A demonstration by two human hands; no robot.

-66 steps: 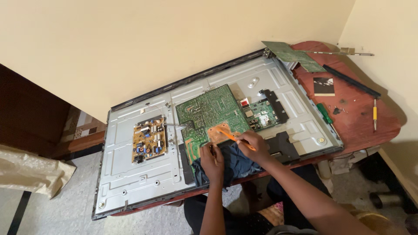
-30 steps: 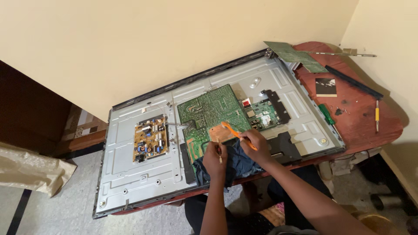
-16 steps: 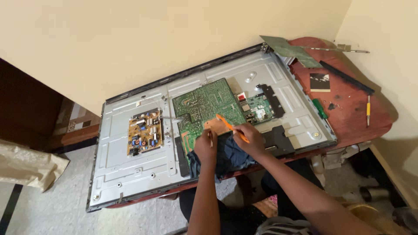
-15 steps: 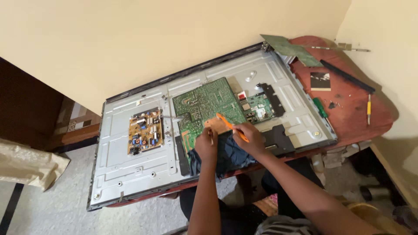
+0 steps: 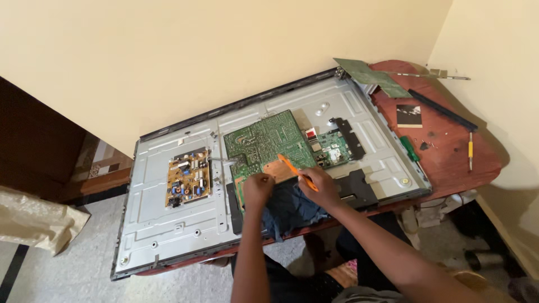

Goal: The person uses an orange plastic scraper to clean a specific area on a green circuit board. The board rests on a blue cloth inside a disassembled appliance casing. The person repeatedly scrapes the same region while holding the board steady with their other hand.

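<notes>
Cream walls met behind a reddish-brown surface [image 5: 449, 151] that carried a flat television's grey metal back panel [image 5: 168, 224], face down. On the panel a large green circuit board [image 5: 264, 140] sat near the middle and a yellow power board [image 5: 188, 180] lay well to its left. The right hand [image 5: 321, 186] kept a closed grip on an orange tool [image 5: 296, 172], whose tip touched the green board's near edge by a copper patch. The left hand [image 5: 257, 189] rested just beside it, fingers curled; its grip could not be told. Dark blue cloth [image 5: 292, 207] lay beneath both hands.

Soft, even indoor light; sharp picture, mild shadows at right.
</notes>
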